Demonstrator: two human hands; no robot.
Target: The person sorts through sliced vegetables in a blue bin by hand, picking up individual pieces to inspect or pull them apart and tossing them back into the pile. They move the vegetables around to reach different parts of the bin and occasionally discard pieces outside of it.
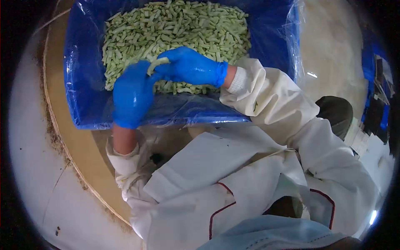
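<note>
A pale green, curved vegetable piece (pixel 157 64) is between my two hands above the crate. My right hand (pixel 187 66), in a blue glove, pinches it between thumb and fingers. The fingers of my left hand (pixel 133 96), also gloved in blue, are closed at its lower left end; the fingertips are partly hidden. Beneath both hands lies a heap of cut green vegetable pieces (pixel 183 29). It fills much of a blue crate (pixel 87 106) lined with clear plastic film.
Clear film (pixel 293 41) drapes over the crate's right wall. A tan curved surface (pixel 62 96) runs along the left, beside a whitish floor (pixel 31 166). Blue and dark items (pixel 377 87) stand at the far right. My white coat (pixel 250 179) fills the lower view.
</note>
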